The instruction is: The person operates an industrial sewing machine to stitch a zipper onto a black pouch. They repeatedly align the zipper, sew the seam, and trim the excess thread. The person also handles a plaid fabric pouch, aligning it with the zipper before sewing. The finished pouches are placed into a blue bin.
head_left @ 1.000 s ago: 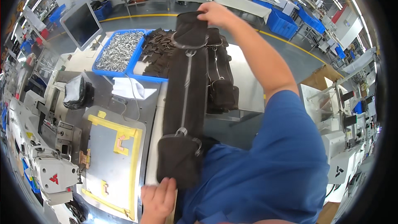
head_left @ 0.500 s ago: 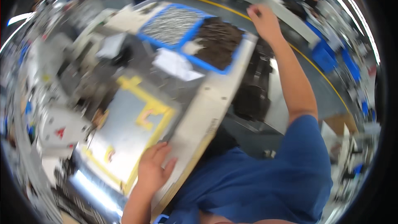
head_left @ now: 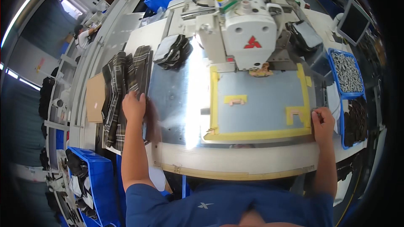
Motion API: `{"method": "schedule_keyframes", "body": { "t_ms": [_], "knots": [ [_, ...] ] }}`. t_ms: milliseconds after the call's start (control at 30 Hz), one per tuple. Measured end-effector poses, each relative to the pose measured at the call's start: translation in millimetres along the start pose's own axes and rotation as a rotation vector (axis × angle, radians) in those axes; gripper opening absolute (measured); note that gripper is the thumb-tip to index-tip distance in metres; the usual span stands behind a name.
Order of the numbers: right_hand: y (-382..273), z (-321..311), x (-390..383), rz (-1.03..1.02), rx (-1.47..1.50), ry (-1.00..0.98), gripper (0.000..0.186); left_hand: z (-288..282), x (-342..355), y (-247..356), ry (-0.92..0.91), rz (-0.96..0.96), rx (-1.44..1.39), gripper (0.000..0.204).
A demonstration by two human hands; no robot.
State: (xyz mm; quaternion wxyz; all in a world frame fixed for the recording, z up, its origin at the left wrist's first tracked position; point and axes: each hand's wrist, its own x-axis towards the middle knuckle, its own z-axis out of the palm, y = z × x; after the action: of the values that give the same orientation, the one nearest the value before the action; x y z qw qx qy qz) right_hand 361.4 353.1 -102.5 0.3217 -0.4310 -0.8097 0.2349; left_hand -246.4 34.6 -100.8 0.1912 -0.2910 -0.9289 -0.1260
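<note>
My left hand (head_left: 134, 107) rests on a pile of dark plaid fabric pieces (head_left: 113, 96) at the left of the worktable, its bent fingers closed on the top piece. Beside the right edge of a flat metal plate (head_left: 261, 96) framed in yellow tape is my right hand (head_left: 323, 124). Its fingers are curled together, and whatever they hold, if anything, is too small to make out. Over the far edge of the plate stands the white head of a sewing machine (head_left: 248, 29). Two small pinkish pieces (head_left: 237, 101) sit on taped spots on the plate.
Blue trays at the right hold metal pieces (head_left: 345, 73) and dark brown pieces (head_left: 354, 122). Folded fabric stacks (head_left: 172, 52) flank the machine. A monitor (head_left: 354, 21) stands at the far right. A blue bin (head_left: 99, 185) with cloth is at the lower left. Another person (head_left: 84, 35) works far left.
My view has swung left to face the machine. My right hand has come back from above the aisle to beside the plate. My left hand has gone from the plate's edge to the plaid fabric.
</note>
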Motion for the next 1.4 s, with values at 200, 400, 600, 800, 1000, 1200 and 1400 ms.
{"method": "schedule_keyframes", "body": {
  "t_ms": [200,400,600,800,1000,1200,1400],
  "knots": [
    [3.0,11.4,-1.7,-0.052,-0.047,0.005,0.008,7.2,7.2,-39.8,-0.227,-0.074,0.056,0.044],
    [-3.3,6.0,-2.9,-0.015,-0.133,-0.033,0.012,0.9,15.4,-16.2,-0.329,-0.096,0.087,0.039],
    [-4.2,8.9,-3.8,-0.144,-0.117,0.016,0.014,-11.6,27.5,-24.2,-0.52,-0.013,0.103,0.035],
    [-7.1,8.3,-4.5,-0.138,-0.116,0.0,0.015,-19.6,19.3,-33.2,-0.487,0.105,0.103,0.03],
    [-12.3,4.9,-1.0,-0.107,-0.029,-0.018,0.013,-64.4,31.8,-54.8,-0.332,-0.452,-1.134,0.031],
    [-86.4,12.1,7.1,-0.222,0.196,-0.163,0.016,-141.3,16.8,-10.5,-0.552,0.141,-2.153,0.046],
    [-170.3,41.3,-12.1,-0.305,0.643,-1.204,0.064,-147.9,-36.9,109.2,-0.57,0.259,-2.186,0.034]
  ]
}}
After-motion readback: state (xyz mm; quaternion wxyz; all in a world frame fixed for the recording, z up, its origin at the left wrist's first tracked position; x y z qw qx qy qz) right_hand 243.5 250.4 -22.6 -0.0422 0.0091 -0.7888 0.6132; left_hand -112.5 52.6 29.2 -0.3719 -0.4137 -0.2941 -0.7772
